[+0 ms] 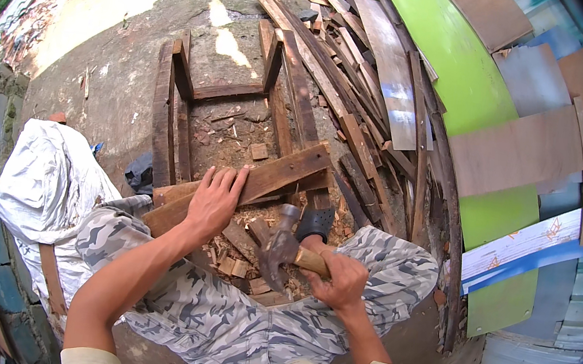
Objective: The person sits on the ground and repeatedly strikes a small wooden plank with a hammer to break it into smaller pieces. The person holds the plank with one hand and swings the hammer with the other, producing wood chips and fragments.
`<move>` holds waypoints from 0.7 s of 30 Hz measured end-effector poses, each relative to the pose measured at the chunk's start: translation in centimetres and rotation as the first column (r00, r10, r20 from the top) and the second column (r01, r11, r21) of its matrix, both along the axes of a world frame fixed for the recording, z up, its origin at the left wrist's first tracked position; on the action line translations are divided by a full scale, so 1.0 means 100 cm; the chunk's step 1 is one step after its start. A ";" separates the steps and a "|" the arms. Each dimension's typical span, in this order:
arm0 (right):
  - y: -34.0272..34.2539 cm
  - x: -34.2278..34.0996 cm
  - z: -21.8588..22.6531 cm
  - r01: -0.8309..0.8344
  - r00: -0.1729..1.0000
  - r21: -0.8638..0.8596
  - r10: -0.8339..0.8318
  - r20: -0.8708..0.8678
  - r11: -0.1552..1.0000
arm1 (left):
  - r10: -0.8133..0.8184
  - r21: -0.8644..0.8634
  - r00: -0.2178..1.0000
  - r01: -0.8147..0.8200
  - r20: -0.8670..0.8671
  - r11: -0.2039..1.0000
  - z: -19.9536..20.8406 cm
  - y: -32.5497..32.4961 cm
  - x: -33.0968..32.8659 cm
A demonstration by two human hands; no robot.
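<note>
My left hand point(214, 201) lies across a brown wooden board point(281, 175), its fingers reaching over the far edge; the thumb is hidden. The board slants up to the right across the near end of a wooden frame point(228, 91). A second length of wood point(176, 193) shows behind its left end. In my right hand point(339, 280) is a claw hammer point(281, 249), gripped by its wooden handle. The steel head hangs below the board, apart from it, above wood offcuts point(243, 242) between my legs.
Long timber scraps point(362, 95) are heaped to the right of the frame. Beyond them lean coloured panels and sheets point(463, 50). A white cloth sack point(49, 176) lies at my left, near a low block wall point(5, 288). A dark clog point(316, 222) is on my foot.
</note>
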State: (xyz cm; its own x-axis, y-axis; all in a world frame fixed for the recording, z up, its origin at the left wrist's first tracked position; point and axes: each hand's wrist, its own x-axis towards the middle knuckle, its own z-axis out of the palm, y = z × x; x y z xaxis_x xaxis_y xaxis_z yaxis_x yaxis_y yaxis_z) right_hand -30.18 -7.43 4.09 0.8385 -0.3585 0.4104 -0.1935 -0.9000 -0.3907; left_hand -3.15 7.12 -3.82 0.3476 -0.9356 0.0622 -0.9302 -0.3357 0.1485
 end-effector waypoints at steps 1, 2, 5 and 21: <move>0.007 0.002 -0.002 -0.055 0.998 -0.048 0.056 0.021 0.997 | 0.002 0.004 1.000 -0.002 -0.005 1.000 -0.001 0.000 0.000; 0.010 0.005 -0.005 -0.132 0.991 -0.073 0.132 -0.008 0.989 | -0.005 0.002 1.000 0.005 0.002 1.000 -0.002 -0.001 0.001; -0.003 0.011 -0.026 -0.300 0.952 -0.144 0.286 -0.112 0.943 | -0.022 -0.012 1.000 0.022 0.009 1.000 -0.003 -0.003 0.000; -0.006 -0.001 -0.026 0.152 0.976 0.258 -0.185 0.112 0.954 | -0.040 -0.014 0.999 0.040 0.012 0.999 -0.003 -0.001 0.002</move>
State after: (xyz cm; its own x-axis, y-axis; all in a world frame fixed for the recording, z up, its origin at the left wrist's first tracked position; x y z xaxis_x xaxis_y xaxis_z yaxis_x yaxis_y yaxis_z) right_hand -30.30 -8.03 1.46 0.7006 -0.5938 0.3956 -0.2649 -0.7313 -0.6285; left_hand -2.94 7.05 -4.11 0.3093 -0.9476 0.0796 -0.9445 -0.2964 0.1419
